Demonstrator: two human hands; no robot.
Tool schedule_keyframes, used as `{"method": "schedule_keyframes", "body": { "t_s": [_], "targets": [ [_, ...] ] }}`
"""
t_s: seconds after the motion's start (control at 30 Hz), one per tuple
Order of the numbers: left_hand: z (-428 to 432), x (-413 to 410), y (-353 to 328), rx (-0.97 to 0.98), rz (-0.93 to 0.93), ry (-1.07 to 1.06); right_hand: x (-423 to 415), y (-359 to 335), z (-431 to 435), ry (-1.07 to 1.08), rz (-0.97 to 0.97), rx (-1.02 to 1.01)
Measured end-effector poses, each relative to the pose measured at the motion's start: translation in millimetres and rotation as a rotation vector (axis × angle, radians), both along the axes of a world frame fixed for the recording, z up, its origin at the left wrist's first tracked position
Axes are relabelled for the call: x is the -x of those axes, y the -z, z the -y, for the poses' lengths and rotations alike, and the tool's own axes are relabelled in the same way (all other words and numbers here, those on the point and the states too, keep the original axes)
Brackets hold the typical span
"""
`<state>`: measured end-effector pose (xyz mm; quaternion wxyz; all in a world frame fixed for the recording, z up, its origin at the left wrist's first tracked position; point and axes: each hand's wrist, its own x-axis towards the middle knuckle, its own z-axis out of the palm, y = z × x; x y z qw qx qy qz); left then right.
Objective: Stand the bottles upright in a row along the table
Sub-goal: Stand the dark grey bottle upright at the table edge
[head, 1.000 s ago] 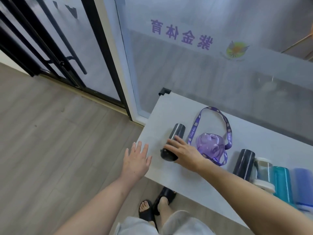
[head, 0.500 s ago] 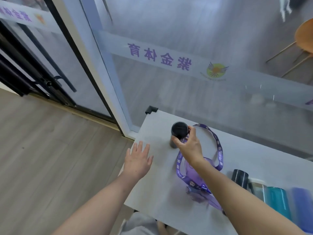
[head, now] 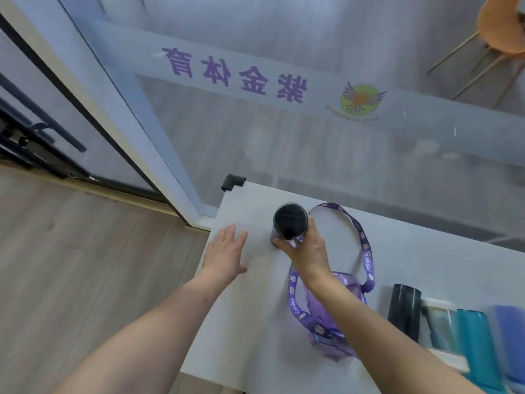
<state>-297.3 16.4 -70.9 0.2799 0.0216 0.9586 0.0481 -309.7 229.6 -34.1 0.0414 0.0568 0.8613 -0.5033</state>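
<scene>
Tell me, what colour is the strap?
Purple, with small pictures and white words; the strap shows best in the head view.

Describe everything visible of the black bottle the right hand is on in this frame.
The black bottle stands upright near the table's far left corner, seen almost from above, so its round dark top fills most of the view. The body looks smooth, dark and slightly glossy. The right hand grips its side from the near side, fingers wrapped around it. The purple lanyard curves just to its right. The left hand lies flat on the table, apart from it.
</scene>
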Motion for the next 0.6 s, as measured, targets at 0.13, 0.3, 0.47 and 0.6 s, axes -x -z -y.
{"method": "schedule_keyframes", "body": {
  "t_s": [0.13,0.3,0.47,0.6],
  "targets": [
    [8.0,19.0,12.7,0.000,0.066,-0.013,30.1,6.8,12.1,0.009,0.010,-0.002],
    [7.6,23.4,17.0,0.005,0.123,-0.015,72.5,0.0,27.4,0.027,-0.004,-0.013],
    [9.3,24.3,19.5,-0.018,0.140,-0.013,94.7,-4.7,32.5,0.051,-0.003,-0.038],
    [9.0,24.2,21.3,-0.028,0.147,-0.022,100.0,-6.1,31.1,0.064,0.002,-0.053]
  ]
}}
